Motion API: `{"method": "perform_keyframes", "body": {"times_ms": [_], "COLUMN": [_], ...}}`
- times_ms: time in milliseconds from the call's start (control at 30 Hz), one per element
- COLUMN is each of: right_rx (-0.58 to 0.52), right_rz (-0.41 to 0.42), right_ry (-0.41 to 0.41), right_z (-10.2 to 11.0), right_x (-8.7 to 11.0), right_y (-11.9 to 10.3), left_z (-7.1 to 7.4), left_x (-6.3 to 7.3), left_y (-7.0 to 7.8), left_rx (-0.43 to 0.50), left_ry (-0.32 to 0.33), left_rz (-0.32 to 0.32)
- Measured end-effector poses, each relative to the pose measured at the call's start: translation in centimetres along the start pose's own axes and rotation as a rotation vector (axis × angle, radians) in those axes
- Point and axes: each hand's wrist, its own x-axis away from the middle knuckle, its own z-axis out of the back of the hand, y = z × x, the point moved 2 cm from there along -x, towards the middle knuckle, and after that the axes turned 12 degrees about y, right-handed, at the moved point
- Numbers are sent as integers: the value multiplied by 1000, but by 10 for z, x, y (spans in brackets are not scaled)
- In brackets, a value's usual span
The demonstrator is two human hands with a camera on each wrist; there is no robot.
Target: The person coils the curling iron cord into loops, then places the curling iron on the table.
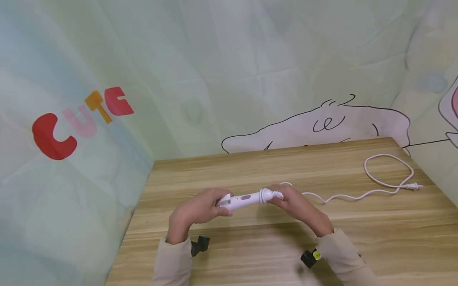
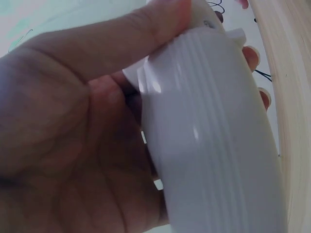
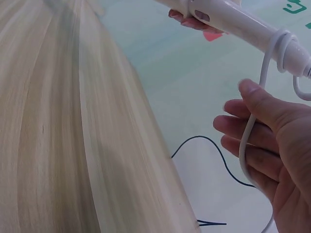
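A white curling iron (image 1: pixel 245 201) with a greyish button is held up over the table, lying nearly level in the head view. My left hand (image 1: pixel 204 206) grips its left end, with the thumb along the near side. In the left wrist view, its ridged white body (image 2: pixel 209 131) fills the space beside my palm. The white power cord (image 3: pixel 247 138) is looped round the handle's right end. It passes between the thumb and curled fingers of my right hand (image 3: pixel 272 131), just below the handle in the right wrist view.
The rest of the cord trails right across the wooden table (image 1: pixel 250 246) into a loose loop. Its two-prong plug (image 1: pixel 413 186) lies near the right edge. A printed fabric backdrop (image 1: pixel 229 79) with coloured letters stands behind and to the left.
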Motion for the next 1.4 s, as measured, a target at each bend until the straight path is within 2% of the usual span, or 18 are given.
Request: {"method": "perform_keyframes", "body": {"times_ms": [133,300,400,533,833,967,1100,1400], "right_rx": [71,173,209,224,268,280,325,395], "right_rz": [104,321,382,380,417,355,286,203], "right_ry": [16,26,25,4,-59,-70,-44,6], "right_z": [2,7,11,14,12,12,16,22], "right_x": [0,-3,-5,-7,-12,-14,-15,-19], "right_y": [2,3,2,1,-2,-3,-4,-12], "left_z": [0,-3,-4,-6,-10,-13,-17,-25], "left_x": [1,2,2,1,3,4,4,0], "left_y": [1,5,7,10,14,16,18,21], "left_rx": [-8,-23,-33,-56,-96,-106,-126,-176], "left_ry": [-12,-56,-77,-84,-97,-98,-105,-81], "left_rz": [-12,2,-1,-25,-14,-20,-21,-11]}}
